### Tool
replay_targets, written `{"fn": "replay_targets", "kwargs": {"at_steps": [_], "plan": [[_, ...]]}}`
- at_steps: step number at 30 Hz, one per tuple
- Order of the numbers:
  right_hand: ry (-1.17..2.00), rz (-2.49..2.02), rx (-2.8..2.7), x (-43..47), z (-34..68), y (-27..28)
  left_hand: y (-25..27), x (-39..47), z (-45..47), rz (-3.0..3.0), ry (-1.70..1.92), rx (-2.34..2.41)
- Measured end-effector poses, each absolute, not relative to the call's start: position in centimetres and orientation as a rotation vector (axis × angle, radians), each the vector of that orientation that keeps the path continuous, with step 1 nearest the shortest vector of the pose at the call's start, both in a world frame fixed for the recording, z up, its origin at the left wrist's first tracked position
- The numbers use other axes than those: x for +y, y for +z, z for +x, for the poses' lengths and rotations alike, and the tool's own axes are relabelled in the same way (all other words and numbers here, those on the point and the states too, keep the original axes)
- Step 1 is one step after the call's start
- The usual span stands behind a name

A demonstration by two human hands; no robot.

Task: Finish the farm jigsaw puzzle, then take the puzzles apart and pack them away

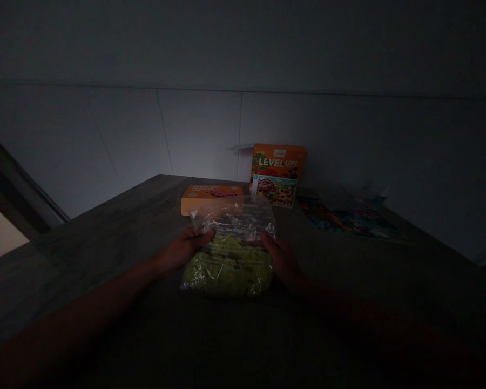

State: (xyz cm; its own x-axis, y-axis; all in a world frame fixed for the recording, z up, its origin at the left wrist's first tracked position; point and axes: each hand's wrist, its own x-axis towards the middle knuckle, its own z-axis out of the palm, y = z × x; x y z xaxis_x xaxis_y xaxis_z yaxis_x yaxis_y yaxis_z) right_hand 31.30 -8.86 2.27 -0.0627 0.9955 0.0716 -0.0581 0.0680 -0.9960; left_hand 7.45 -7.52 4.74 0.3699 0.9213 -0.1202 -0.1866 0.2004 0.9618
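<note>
Between my two hands is a clear plastic bag [230,259] with "WARNING" printed near its top. Greenish-yellow pieces, perhaps puzzle pieces, fill its lower part; the dim light hides their exact shape. My left hand [188,246] grips the bag's left edge, thumb on the front. On the right edge, my right hand [281,256] holds it the same way, thumb also in front. Both hands' other fingers are mostly hidden behind the bag.
Behind the bag, an orange box [192,205] lies flat on the grey table [125,227]. An orange "LEVEL UP!" box [277,167] stands upright near the wall [202,129]. To the right lie a colourful printed sheet [348,221] and crumpled clear plastic [356,194].
</note>
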Motion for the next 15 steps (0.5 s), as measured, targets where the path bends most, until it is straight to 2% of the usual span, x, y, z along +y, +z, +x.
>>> {"fn": "replay_targets", "kwargs": {"at_steps": [15], "plan": [[1.216, -1.072, -1.157, -9.06, 31.12, 2.31, 4.77, -7.78, 7.41, 1.040, 0.980, 0.853]]}}
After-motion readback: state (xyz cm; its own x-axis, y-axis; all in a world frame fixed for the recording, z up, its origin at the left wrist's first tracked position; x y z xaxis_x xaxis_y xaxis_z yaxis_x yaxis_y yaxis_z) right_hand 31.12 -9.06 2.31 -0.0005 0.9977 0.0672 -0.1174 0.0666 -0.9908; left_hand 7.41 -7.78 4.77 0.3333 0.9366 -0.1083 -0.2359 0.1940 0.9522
